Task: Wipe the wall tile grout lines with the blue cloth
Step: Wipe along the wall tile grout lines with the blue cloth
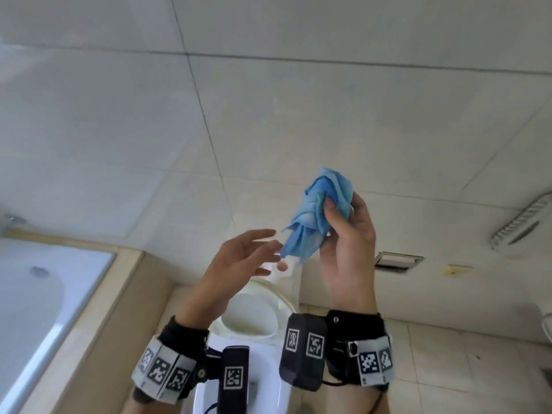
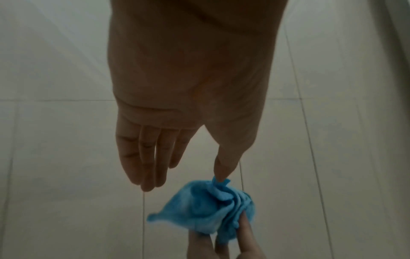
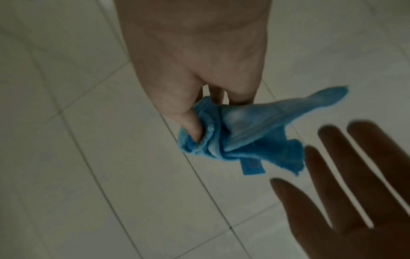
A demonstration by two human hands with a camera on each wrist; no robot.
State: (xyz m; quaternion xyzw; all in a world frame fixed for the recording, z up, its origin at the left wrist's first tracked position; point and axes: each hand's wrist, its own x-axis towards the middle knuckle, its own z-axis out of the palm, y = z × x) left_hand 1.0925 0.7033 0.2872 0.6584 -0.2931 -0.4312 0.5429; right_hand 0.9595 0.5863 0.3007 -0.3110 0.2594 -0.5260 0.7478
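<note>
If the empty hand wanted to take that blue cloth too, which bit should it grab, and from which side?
Probably the loose corner of the blue cloth that sticks out sideways. The right hand already pinches the bunched middle, so that flap is free. The left hand, open beside it, could likely close on it from the left.

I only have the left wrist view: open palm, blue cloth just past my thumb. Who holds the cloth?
Observer: The right hand grips the cloth, thumb pressed into its folds.
Operator: Is it on the wall yet?
Observer: No. In the head view it is held up in front of the tiles, bunched, not on a grout line.
Operator: What is below me?
Observer: A toilet, with a bathtub to its left.
Operator: Left hand free?
Observer: Yes, the left hand is open, fingers beside the cloth's lower corner.
</note>
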